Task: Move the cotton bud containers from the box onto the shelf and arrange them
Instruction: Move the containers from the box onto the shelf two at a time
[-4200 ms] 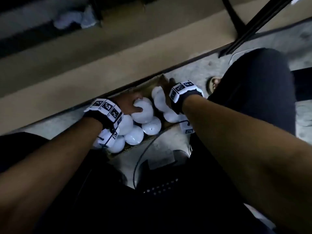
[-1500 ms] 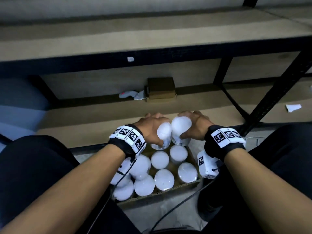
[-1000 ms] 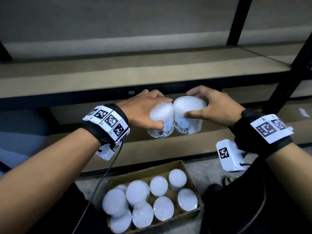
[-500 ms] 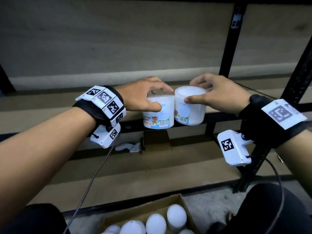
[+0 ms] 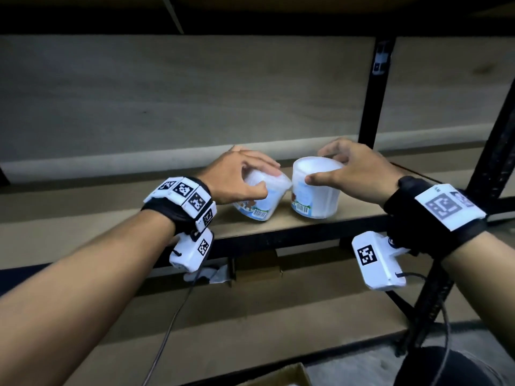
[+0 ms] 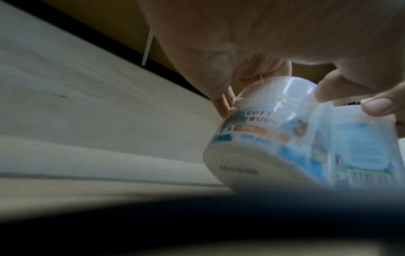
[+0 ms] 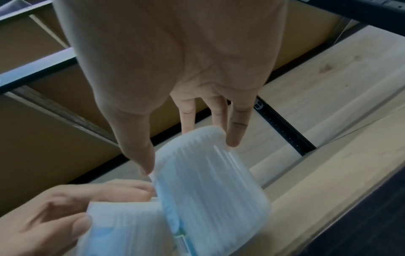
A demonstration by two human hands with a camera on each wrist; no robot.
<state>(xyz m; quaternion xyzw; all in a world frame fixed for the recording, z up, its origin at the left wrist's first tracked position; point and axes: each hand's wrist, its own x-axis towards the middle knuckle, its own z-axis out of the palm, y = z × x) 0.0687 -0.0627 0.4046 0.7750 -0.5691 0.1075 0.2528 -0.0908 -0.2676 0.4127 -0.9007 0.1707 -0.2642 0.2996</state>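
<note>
Here both hands (image 5: 289,176) clamped round tops of two containers (image 5: 287,197) over shelf (image 5: 111,232).

You face a dim storage rack: black metal uprights (image 5: 372,87) carry pale wooden boards (image 5: 83,227), a light wood-grain wall panel (image 5: 167,93) runs behind, and grey concrete floor (image 5: 348,369) shows at lower right.

left container (image 6: 269,138) label reads "cott… buds" — partly blurred; other print unreadable
</note>
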